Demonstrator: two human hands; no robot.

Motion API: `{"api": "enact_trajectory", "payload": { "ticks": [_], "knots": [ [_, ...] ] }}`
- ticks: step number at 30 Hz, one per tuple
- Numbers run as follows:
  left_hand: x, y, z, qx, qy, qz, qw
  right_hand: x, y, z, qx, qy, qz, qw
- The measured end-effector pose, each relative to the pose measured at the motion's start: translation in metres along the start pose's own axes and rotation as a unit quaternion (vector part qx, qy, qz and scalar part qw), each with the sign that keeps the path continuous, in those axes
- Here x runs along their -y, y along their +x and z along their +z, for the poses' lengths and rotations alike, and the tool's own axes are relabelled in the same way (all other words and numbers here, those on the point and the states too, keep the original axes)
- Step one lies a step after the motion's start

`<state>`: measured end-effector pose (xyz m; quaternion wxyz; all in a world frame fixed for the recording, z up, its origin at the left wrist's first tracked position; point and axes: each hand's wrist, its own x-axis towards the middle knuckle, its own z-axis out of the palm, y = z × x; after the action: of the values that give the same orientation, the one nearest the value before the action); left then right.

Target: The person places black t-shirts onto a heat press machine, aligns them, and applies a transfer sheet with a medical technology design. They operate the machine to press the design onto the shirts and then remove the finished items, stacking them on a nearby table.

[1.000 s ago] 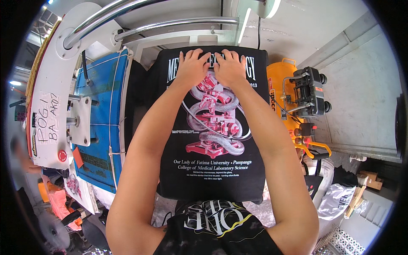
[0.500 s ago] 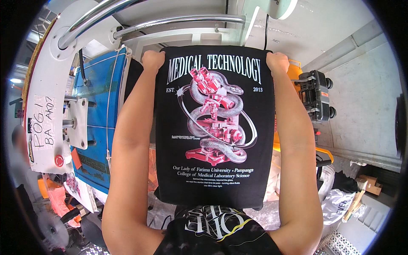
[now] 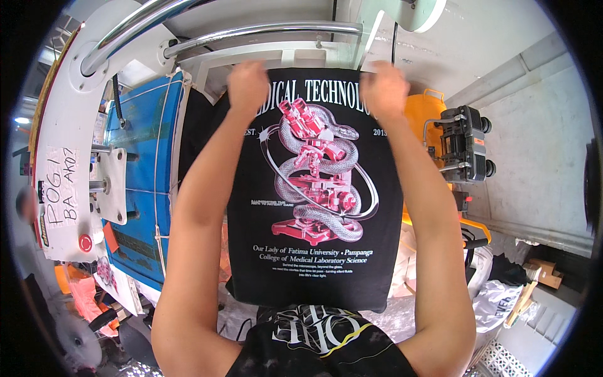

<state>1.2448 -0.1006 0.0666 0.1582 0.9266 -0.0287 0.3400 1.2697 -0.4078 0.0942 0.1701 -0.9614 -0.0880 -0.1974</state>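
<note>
A black T-shirt (image 3: 314,276) with white lettering and a pink microscope wound by a grey snake lies flat and stretched over a board in front of me. My left hand (image 3: 248,86) is at the shirt's far left corner, over the start of the top lettering. At the far right corner my right hand (image 3: 385,91) covers the lettering's other end. Motion smears both hands, so their fingers and any grip on the fabric cannot be made out.
White machine parts with chrome bars (image 3: 270,31) run along the far side. To the left are a blue panel (image 3: 141,182) tied with string and a red button (image 3: 85,242). A yellow machine with a black motor-like unit (image 3: 466,143) stands on the right.
Both hands have moved inward and slightly away from me, from the shirt's far corners onto its top lettering. The fabric at the far left corner now spreads out more loosely.
</note>
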Motion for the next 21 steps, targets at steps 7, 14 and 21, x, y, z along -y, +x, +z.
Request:
{"api": "enact_trajectory", "payload": {
  "ticks": [7, 14, 21],
  "knots": [
    [-0.087, -0.017, 0.016, 0.162, -0.041, 0.078, 0.983, 0.072, -0.029, 0.014, 0.157, -0.036, -0.096, 0.982],
    [-0.095, 0.008, 0.001, 0.324, 0.039, 0.026, 0.945, 0.069, -0.022, 0.017, 0.204, -0.01, -0.049, 0.978],
    [-0.082, -0.142, -0.129, 0.146, -0.183, 0.059, 0.971, 0.053, -0.21, -0.088, 0.104, 0.073, -0.081, 0.989]
  ]
}}
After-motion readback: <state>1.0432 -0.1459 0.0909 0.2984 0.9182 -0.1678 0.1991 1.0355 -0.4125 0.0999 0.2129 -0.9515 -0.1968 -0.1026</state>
